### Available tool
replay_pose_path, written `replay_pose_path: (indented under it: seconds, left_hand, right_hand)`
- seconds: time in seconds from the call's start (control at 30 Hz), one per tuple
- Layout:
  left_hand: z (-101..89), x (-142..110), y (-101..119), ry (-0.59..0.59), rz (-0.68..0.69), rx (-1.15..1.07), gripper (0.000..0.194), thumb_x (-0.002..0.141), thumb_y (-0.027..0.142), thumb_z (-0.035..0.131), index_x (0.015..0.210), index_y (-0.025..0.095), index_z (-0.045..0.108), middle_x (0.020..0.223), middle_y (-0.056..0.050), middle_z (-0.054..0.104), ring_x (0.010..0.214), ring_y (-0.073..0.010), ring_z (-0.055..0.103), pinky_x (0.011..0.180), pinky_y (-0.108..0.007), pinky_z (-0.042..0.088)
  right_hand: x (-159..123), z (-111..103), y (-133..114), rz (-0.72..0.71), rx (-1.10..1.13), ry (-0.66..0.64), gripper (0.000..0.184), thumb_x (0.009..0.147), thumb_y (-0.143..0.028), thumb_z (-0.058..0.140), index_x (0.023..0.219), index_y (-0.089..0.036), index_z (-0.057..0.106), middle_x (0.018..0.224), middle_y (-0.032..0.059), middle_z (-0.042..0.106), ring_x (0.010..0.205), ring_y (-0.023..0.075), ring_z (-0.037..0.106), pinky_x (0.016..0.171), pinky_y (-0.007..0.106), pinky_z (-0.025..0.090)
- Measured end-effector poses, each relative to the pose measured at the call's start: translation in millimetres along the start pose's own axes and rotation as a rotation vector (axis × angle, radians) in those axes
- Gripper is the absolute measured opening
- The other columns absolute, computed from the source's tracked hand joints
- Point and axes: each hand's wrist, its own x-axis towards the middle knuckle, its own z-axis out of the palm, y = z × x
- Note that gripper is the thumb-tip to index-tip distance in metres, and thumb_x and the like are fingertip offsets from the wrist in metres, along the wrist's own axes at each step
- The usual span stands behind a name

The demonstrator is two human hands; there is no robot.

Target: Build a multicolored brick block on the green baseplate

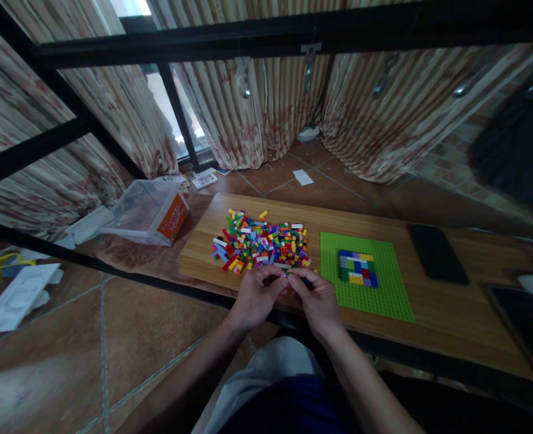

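Observation:
My left hand [256,296] and my right hand [317,299] meet at the near edge of a low wooden table [451,319]. Both are closed in a pinch, fingertips together on something small that I cannot make out. Just beyond them lies a pile of small coloured bricks [261,244]. To the right of the pile sits a green baseplate [384,295] with a small flat block of mixed-colour bricks [357,267] built on it.
A clear plastic box with an orange label [151,212] lies tipped at the table's left end. A black phone [437,253] lies right of the baseplate, and a dark tablet [526,328] at the far right. Black metal bars cross overhead. Curtains hang behind.

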Motion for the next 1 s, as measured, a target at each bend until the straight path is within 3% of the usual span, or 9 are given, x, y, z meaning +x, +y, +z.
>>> replay_pose_path:
  seconds: [0.2,0.3,0.4,0.47,0.53,0.63,0.73,0.87,1.0]
  left_hand:
    - [3.6,-3,-1,0.007,-0.041,-0.12,0.014,0.073,0.027,0.069,0.079,0.016,0.066,0.067,0.001,0.064,0.059,-0.011,0.06,0.058,-0.023,0.05]
    - [3.1,-2,-3,-0.013,-0.052,-0.164,0.017,0.073,0.03,0.069,0.079,0.015,0.065,0.066,0.001,0.064,0.058,-0.0108,0.059,0.059,-0.023,0.05]
    - [-7.1,6,-9,0.037,-0.025,-0.166,0.022,0.073,0.035,0.069,0.081,0.015,0.064,0.065,0.001,0.063,0.059,-0.0114,0.059,0.06,-0.024,0.05]
    - [-20.6,17,-12,0.11,0.023,-0.093,0.021,0.075,0.036,0.066,0.081,0.016,0.063,0.066,0.001,0.063,0.06,-0.0119,0.058,0.06,-0.024,0.05]
    - [-36.3,30,-14,0.191,0.082,0.088,0.016,0.077,0.031,0.063,0.079,0.016,0.063,0.068,0.001,0.063,0.062,-0.0124,0.058,0.062,-0.025,0.049]
    - [-54.7,51,-11,0.26,0.207,0.57,0.013,0.082,0.024,0.056,0.076,0.017,0.064,0.068,-0.001,0.063,0.066,-0.0137,0.058,0.065,-0.025,0.045]
    - [-60.1,67,-4,0.26,0.215,0.982,0.016,0.085,0.019,0.051,0.076,0.017,0.064,0.074,-0.004,0.065,0.072,-0.0166,0.061,0.07,-0.027,0.044]
    - [-57.2,78,-5,0.226,0.18,1.25,0.015,0.085,0.017,0.05,0.088,0.016,0.065,0.088,-0.01,0.067,0.084,-0.0212,0.064,0.074,-0.029,0.046]
    - [-56.0,78,-11,0.213,0.174,1.314,0.023,0.082,0.011,0.049,0.099,0.015,0.064,0.097,-0.011,0.066,0.087,-0.0214,0.065,0.075,-0.029,0.048]
  right_hand:
    - [-5,2,5,0.177,0.202,-0.015,0.026,0.067,-0.043,0.078,0.08,-0.021,0.072,0.053,-0.005,0.054,0.048,0.0087,0.043,0.046,0.022,0.032]
    - [-5,7,4,0.263,0.35,0.0,0.03,0.061,-0.043,0.081,0.076,-0.02,0.068,0.051,-0.0061,0.052,0.046,0.0077,0.041,0.044,0.02,0.03]
    - [4,9,3,0.249,0.358,0.006,0.031,0.062,-0.044,0.08,0.074,-0.02,0.066,0.054,-0.0059,0.053,0.048,0.0079,0.043,0.047,0.021,0.033]
    - [16,9,2,0.18,0.2,0.019,0.03,0.066,-0.046,0.075,0.077,-0.019,0.066,0.054,-0.0058,0.053,0.047,0.0088,0.044,0.048,0.023,0.034]
    - [33,9,0,0.081,-0.092,0.019,0.026,0.073,-0.044,0.069,0.081,-0.019,0.067,0.055,-0.0046,0.056,0.049,0.0113,0.047,0.05,0.025,0.036]
    - [62,15,-4,-0.143,-0.562,-0.058,0.014,0.08,-0.031,0.062,0.081,-0.02,0.069,0.069,0.0006,0.066,0.064,0.0156,0.058,0.064,0.028,0.042]
    - [85,29,-7,-0.304,-0.886,-0.145,0.012,0.083,-0.019,0.057,0.078,-0.019,0.068,0.085,0.0052,0.07,0.081,0.018,0.062,0.077,0.03,0.043]
    - [99,42,-5,-0.346,-1.114,-0.228,0.012,0.082,-0.014,0.057,0.084,-0.018,0.068,0.09,0.0081,0.07,0.089,0.02,0.062,0.082,0.03,0.043]
    - [101,39,0,-0.371,-1.124,-0.254,0.024,0.079,-0.012,0.06,0.1,-0.016,0.068,0.1,0.0104,0.068,0.096,0.0225,0.062,0.088,0.033,0.044]
